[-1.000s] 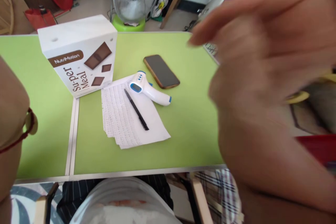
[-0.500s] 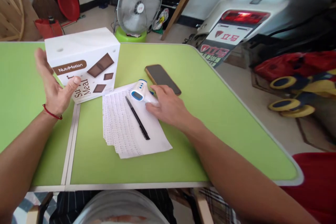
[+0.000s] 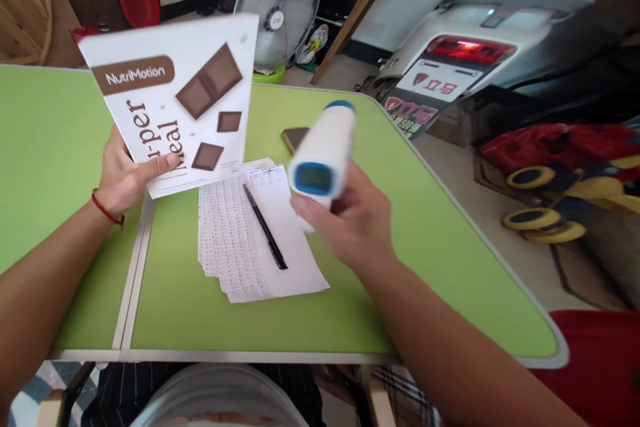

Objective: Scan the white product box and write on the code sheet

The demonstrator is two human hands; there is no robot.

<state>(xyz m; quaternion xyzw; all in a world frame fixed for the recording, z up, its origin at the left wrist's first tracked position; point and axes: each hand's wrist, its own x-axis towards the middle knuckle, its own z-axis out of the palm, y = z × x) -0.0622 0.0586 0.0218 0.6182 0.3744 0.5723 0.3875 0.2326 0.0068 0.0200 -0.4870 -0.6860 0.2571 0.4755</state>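
Observation:
My left hand [image 3: 123,177] grips the lower left of a white NutriMotion box [image 3: 200,140], thumb on its printed front and the other fingers hidden behind. The box is tilted so that its front faces me. In my right hand [image 3: 357,217] is a white and blue infrared thermometer [image 3: 325,147], held above the table with its small screen towards me and slightly blurred. Handwritten paper sheets [image 3: 235,247] lie between my hands, with a black pen [image 3: 265,227] across them. Behind the thermometer a phone [image 3: 294,139] lies partly hidden.
The green folding table [image 3: 440,260] has a metal seam on the left and a rounded right corner. Beyond it stand a fan [image 3: 280,7] and a white scooter [image 3: 500,20]. A red seat [image 3: 595,360] is at the lower right.
My right hand has lifted the thermometer off the papers, up and towards the right. My left hand has closed on the box and tipped its front up towards me.

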